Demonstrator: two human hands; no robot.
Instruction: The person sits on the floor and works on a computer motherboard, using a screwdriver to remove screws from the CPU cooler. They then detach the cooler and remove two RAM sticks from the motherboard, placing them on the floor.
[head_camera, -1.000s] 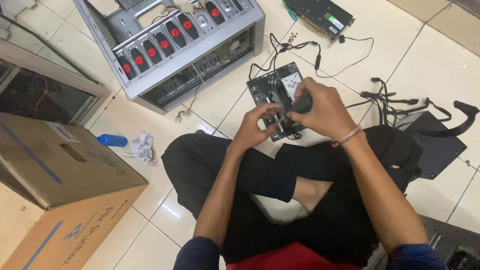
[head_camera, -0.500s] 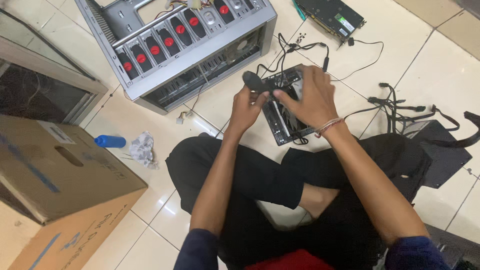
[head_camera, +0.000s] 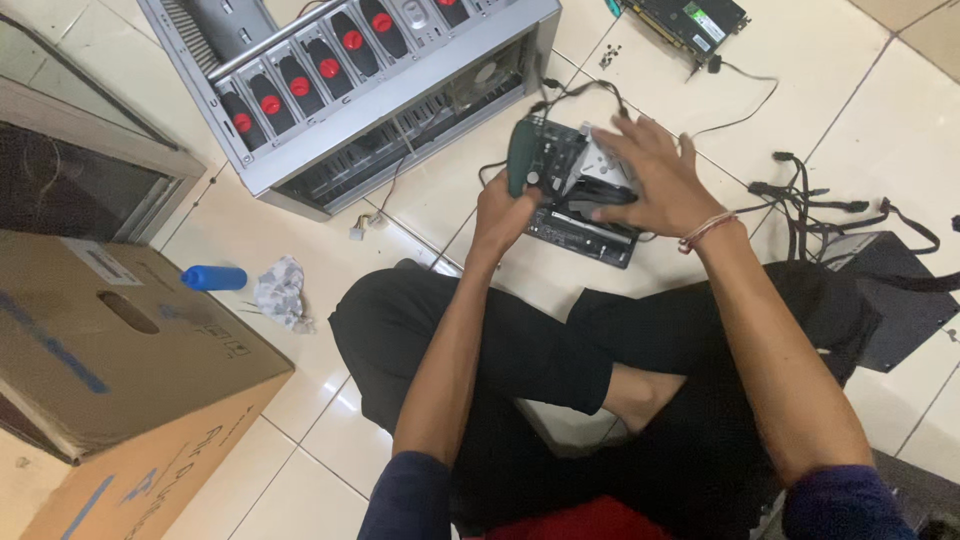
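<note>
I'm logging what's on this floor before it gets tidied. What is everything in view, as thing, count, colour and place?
motherboard: one, black with a pale cooler, on the floor tiles ahead of the knees
screwdriver: one, dark green handle, in the left hand
computer case: one, silver, open, top centre, with a row of black bays with red dots
graphics card: one, black and green, top right
cable bundle: one, black, right
power supply: one, black, right edge
cardboard box: one, brown, lower left
blue cylinder: one, by the box
crumpled cloth: one, pale, beside it
left hand: on the screwdriver
right hand: spread over the motherboard, thread bracelet at the wrist
</note>
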